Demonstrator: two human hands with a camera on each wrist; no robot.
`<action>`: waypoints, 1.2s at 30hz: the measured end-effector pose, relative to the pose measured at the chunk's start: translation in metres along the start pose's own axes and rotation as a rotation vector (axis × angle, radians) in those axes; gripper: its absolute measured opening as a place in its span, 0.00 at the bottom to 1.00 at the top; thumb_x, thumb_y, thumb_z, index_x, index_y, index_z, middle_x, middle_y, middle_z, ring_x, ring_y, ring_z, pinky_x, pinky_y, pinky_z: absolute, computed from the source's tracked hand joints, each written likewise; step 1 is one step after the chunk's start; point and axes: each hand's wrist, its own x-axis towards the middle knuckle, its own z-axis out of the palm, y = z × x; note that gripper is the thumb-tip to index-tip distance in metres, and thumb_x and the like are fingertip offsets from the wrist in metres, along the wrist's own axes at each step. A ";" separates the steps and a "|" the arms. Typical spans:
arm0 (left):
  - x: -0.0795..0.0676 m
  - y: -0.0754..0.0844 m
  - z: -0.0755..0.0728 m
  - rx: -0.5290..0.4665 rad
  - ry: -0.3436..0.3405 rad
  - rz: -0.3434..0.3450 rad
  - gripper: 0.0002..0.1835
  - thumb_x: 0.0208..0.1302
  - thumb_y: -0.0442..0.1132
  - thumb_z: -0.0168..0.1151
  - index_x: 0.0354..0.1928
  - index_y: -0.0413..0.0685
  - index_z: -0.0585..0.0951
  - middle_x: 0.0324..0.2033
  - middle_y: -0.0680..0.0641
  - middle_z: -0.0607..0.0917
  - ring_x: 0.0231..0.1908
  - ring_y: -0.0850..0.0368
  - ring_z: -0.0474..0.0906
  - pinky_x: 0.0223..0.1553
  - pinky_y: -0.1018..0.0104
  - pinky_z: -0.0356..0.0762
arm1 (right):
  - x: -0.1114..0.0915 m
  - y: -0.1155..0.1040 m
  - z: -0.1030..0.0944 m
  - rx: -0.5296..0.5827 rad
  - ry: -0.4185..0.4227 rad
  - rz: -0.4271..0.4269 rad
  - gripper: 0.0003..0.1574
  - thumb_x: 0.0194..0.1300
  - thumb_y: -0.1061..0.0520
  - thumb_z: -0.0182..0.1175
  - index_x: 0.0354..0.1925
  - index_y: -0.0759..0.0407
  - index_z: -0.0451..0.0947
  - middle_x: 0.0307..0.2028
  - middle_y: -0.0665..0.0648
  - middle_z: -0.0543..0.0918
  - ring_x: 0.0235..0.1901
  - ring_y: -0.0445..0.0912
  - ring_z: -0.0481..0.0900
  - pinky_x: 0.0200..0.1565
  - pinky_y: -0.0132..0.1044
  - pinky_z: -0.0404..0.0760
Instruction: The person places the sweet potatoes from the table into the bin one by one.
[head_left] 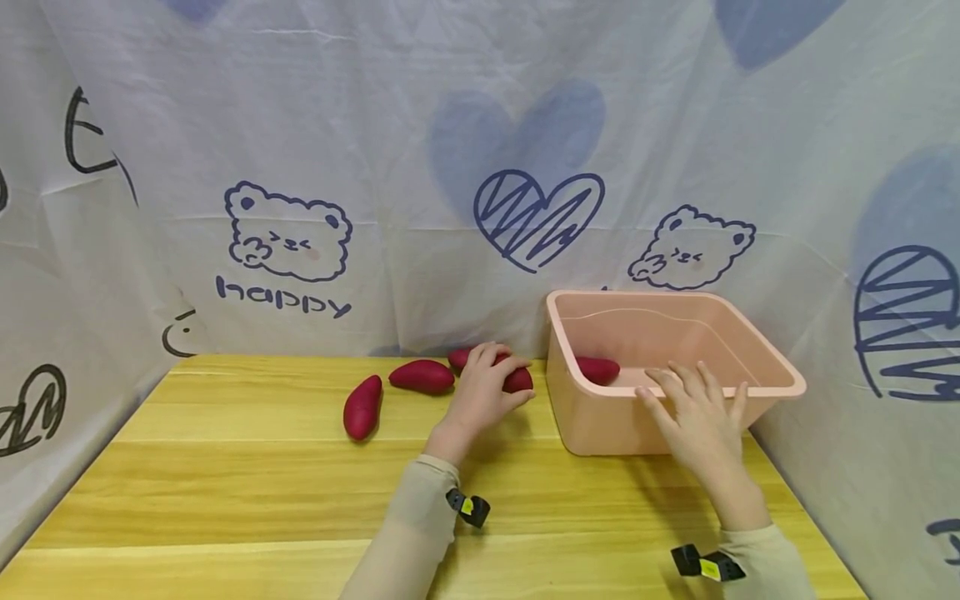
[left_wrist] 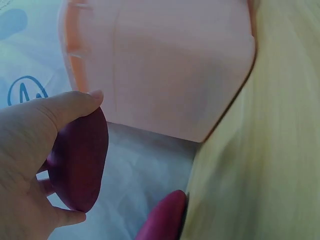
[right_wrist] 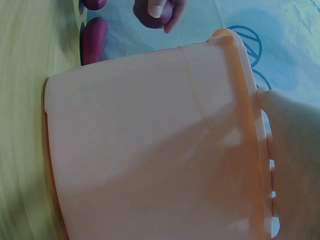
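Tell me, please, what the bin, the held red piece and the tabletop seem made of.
Pink bin: probably moulded plastic; smooth satin walls, lipped rim.
Held red piece: possibly foam or plastic; smooth, matte, evenly coloured, but open.
Tabletop: wood or wood-look laminate; soft sheen, streaked grain.

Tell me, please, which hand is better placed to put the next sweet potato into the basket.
Left, I think: the left hand holds a sweet potato, lifted off the table, beside the basket. The right hand holds none, at the basket's near rim.
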 end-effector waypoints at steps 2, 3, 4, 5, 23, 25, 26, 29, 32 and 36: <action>0.001 0.002 -0.003 -0.009 0.009 0.001 0.23 0.57 0.53 0.70 0.55 0.59 0.82 0.57 0.45 0.76 0.65 0.45 0.63 0.65 0.47 0.68 | 0.000 0.000 0.000 0.000 0.001 -0.001 0.35 0.72 0.30 0.39 0.63 0.48 0.71 0.68 0.64 0.66 0.71 0.67 0.51 0.65 0.74 0.26; 0.001 0.003 -0.004 -0.012 0.011 0.000 0.23 0.57 0.53 0.70 0.55 0.59 0.82 0.57 0.45 0.76 0.66 0.46 0.63 0.65 0.47 0.68 | 0.000 0.000 0.000 0.000 0.001 0.000 0.35 0.72 0.30 0.39 0.63 0.48 0.71 0.68 0.64 0.66 0.71 0.67 0.51 0.65 0.74 0.26; 0.001 0.004 -0.005 -0.014 0.016 0.000 0.23 0.57 0.53 0.70 0.55 0.60 0.82 0.57 0.46 0.76 0.66 0.46 0.63 0.65 0.47 0.68 | 0.000 0.000 0.000 0.002 0.001 0.001 0.35 0.72 0.30 0.39 0.63 0.48 0.71 0.68 0.64 0.66 0.71 0.67 0.51 0.65 0.74 0.26; 0.001 0.004 -0.006 -0.014 0.022 0.003 0.23 0.57 0.53 0.70 0.55 0.60 0.82 0.58 0.46 0.76 0.65 0.46 0.63 0.65 0.47 0.69 | 0.000 0.000 0.000 0.002 0.001 0.001 0.35 0.72 0.30 0.39 0.63 0.48 0.71 0.68 0.64 0.66 0.71 0.67 0.51 0.65 0.74 0.26; 0.006 0.014 -0.019 0.008 0.085 0.056 0.23 0.57 0.53 0.70 0.54 0.60 0.82 0.58 0.47 0.76 0.66 0.47 0.63 0.64 0.48 0.70 | -0.001 -0.002 -0.002 -0.005 -0.011 -0.010 0.37 0.73 0.30 0.38 0.68 0.48 0.66 0.67 0.65 0.66 0.71 0.68 0.51 0.65 0.75 0.26; 0.008 0.015 -0.020 0.015 0.092 0.062 0.23 0.56 0.53 0.71 0.54 0.61 0.82 0.58 0.47 0.76 0.66 0.47 0.63 0.64 0.48 0.71 | -0.001 -0.002 -0.002 -0.005 -0.012 -0.012 0.37 0.73 0.31 0.38 0.68 0.48 0.66 0.67 0.65 0.67 0.71 0.68 0.51 0.65 0.75 0.26; 0.009 0.015 -0.021 0.023 0.097 0.066 0.23 0.57 0.53 0.70 0.54 0.61 0.82 0.58 0.47 0.76 0.66 0.47 0.63 0.64 0.49 0.71 | -0.001 -0.002 -0.001 -0.005 -0.012 -0.012 0.37 0.73 0.31 0.38 0.69 0.48 0.66 0.67 0.65 0.67 0.71 0.68 0.51 0.65 0.75 0.26; 0.013 0.017 -0.025 0.045 0.115 0.084 0.23 0.57 0.54 0.70 0.54 0.61 0.82 0.58 0.47 0.76 0.66 0.47 0.63 0.64 0.51 0.71 | -0.001 -0.002 -0.001 -0.007 -0.009 -0.011 0.37 0.73 0.31 0.38 0.69 0.47 0.65 0.67 0.65 0.67 0.71 0.68 0.51 0.65 0.75 0.26; 0.017 0.019 -0.029 0.062 0.126 0.102 0.23 0.57 0.55 0.70 0.54 0.61 0.82 0.57 0.47 0.77 0.66 0.47 0.63 0.65 0.50 0.70 | -0.001 -0.001 -0.001 -0.007 -0.004 -0.012 0.36 0.73 0.31 0.38 0.69 0.47 0.65 0.67 0.65 0.67 0.71 0.68 0.51 0.65 0.75 0.26; 0.022 0.021 -0.034 0.072 0.125 0.122 0.23 0.57 0.56 0.69 0.55 0.61 0.81 0.58 0.47 0.76 0.67 0.47 0.63 0.67 0.50 0.67 | -0.001 -0.001 0.000 -0.006 0.005 -0.019 0.35 0.73 0.32 0.39 0.68 0.47 0.66 0.66 0.64 0.67 0.71 0.68 0.52 0.65 0.75 0.27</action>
